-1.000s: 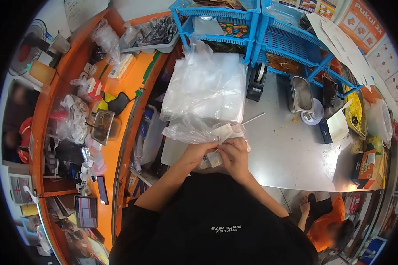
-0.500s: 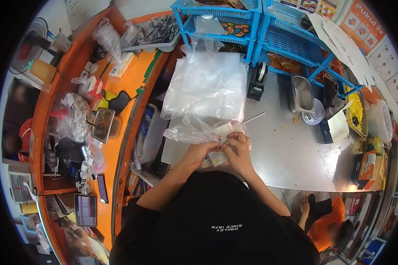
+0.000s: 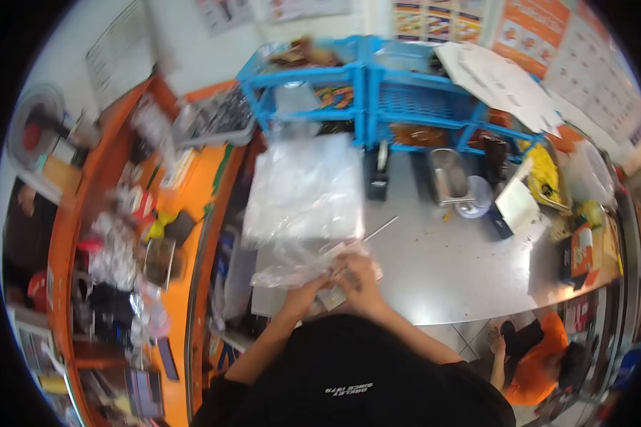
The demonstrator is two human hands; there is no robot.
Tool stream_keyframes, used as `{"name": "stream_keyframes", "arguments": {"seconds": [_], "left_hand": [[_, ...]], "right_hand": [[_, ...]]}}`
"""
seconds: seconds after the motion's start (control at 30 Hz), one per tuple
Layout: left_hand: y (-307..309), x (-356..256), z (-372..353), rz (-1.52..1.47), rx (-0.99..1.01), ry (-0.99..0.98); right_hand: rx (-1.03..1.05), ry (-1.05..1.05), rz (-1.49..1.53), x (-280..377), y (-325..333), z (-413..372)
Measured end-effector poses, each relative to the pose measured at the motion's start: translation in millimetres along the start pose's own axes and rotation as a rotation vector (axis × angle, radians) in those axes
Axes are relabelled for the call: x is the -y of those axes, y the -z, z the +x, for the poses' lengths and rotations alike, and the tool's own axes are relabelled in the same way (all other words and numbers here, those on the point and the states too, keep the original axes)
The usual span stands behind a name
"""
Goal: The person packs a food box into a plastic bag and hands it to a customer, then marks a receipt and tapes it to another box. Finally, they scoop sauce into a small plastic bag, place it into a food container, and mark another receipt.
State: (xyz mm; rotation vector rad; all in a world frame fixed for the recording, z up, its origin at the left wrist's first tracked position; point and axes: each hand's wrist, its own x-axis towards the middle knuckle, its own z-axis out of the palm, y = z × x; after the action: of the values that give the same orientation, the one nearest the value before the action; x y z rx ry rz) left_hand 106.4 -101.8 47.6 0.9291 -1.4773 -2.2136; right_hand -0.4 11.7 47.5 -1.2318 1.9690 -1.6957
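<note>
Ideally, light pressure spares the thin bag, pinched by the left hand; whether the right hand grips anything is too blurred to tell.

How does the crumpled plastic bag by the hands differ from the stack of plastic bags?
The crumpled bag is bunched and wrinkled, while the bag stack lies mostly flat. The crumpled bag is smaller and narrow; the bag stack is broad and roughly rectangular. The crumpled bag reaches the left hand and right hand, whereas the bag stack lies beyond them. Both look like clear plastic.
</note>
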Motion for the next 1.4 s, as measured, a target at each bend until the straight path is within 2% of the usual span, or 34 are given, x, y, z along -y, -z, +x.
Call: {"name": "stream_keyframes", "arguments": {"seconds": [0.03, 0.07, 0.1, 0.13, 0.17, 0.23, 0.3, 0.37, 0.4, 0.47, 0.5, 0.57, 0.6, 0.67, 0.7, 0.73, 0.77, 0.8, 0.87, 0.9, 0.93, 0.97, 1.0, 1.03, 1.07, 1.1, 1.13, 1.2, 1.27, 1.3, 1.33, 1.37, 1.4], "left_hand": [[10, 13, 8, -0.005, 0.001, 0.015], [18, 24, 15, -0.009, 0.005, 0.039], [14, 23, 13, 0.003, 0.06, 0.046], [9, 15, 8, 0.007, 0.026, 0.029], [5, 11, 7, 0.006, -0.017, 0.006], [4, 13, 12, 0.017, -0.011, 0.018], [6, 7, 7, 0.022, -0.059, 0.021], [6, -10, 2, 0.233, 0.059, 0.073], [6, -15, 3, 0.232, 0.043, 0.06], [7, -23, 2, 0.719, 0.312, -0.699], [-6, -41, -12, 0.724, 0.265, -0.703], [-30, -74, -44, 0.796, 0.276, -0.465], [-30, -77, -49, 0.794, 0.2, -0.474], [-24, -82, -61, 0.797, 0.176, -0.529], [-14, -78, -60, 0.796, 0.033, -0.542], [5, -69, -57, 0.791, 0.031, -0.533], [25, -62, -63, 0.782, 0.022, -0.521], [39, -61, -73, 0.774, -0.129, -0.532], [65, -57, -85, 0.782, -0.07, -0.277], [80, -46, -92, 0.763, -0.146, -0.296], [89, -30, -92, 0.848, -0.129, -0.369], [102, -22, -94, 0.929, -0.107, -0.433], [109, -26, -107, 0.92, -0.14, -0.448], [110, -32, -123, 0.912, -0.134, -0.361], [115, -34, -135, 0.896, -0.12, -0.27], [126, -27, -138, 0.883, -0.13, -0.278], [138, -17, -140, 0.921, -0.2, -0.415], [175, -16, -152, 0.967, -0.357, -0.663], [218, -41, -175, 0.813, -0.579, -0.889], [240, -64, -193, 0.813, -0.663, -0.897], [270, -80, -202, 0.945, -0.8, -1.041], [296, -100, -210, 0.927, -0.98, -1.19], [317, -128, -220, 0.801, -1.104, -1.343]], "right_hand": [[0.042, -0.028, 0.082, 0, 0, -4], [-0.013, -0.033, 0.052, 2, 8, -5], [0.071, -0.095, -0.058, 6, 17, -8], [0.157, -0.164, -0.159, 9, 23, -10], [0.118, -0.173, -0.176, 5, 23, -15], [0.004, -0.053, -0.287, -8, 17, -25], [0.035, -0.073, -0.293, -10, 16, -26], [0.065, -0.149, -0.21, -6, 22, -23], [0.074, -0.132, -0.203, -2, 27, -19], [0.069, -0.146, -0.083, 5, 35, -11], [0.107, -0.124, -0.07, 4, 32, -9], [0.066, 0.196, -0.453, -2, 17, -1], [0.115, 0.246, -0.426, -10, 12, 1], [0.31, 0.169, -0.594, -28, 8, 3], [0.196, 0.188, -0.554, -25, 5, 5], [0.1, 0.21, -0.488, -23, 1, 6], [0.263, 0.227, -0.377, -40, -1, 14], [0.226, 0.314, -0.46, -36, -1, 11], [0.138, 0.121, -0.051, -27, -15, 11], [0.127, 0.121, -0.073, -43, -20, 7], [0.088, 0.114, -0.1, -58, -22, 10], [0.119, 0.15, -0.094, -38, -25, 18], [0.257, 0.157, -0.151, 1, -19, 12], [0.387, 0.158, -0.211, 27, -24, 8], [0.399, 0.173, -0.218, 44, -46, 11], [0.408, -0.026, 0.009, 65, -72, 17], [0.407, -0.227, 0.237, 82, -97, 23], [0.506, 0.092, 0.123, 104, -147, 46], [0.637, 0.041, 0.321, 167, -201, 64], [0.636, 0.231, 0.293, 187, -233, 72], [0.807, 0.377, 0.213, 218, -255, 88], [0.71, 0.571, 0.273, 259, -283, 93], [0.618, 0.651, 0.415, 310, -307, 92]]}}
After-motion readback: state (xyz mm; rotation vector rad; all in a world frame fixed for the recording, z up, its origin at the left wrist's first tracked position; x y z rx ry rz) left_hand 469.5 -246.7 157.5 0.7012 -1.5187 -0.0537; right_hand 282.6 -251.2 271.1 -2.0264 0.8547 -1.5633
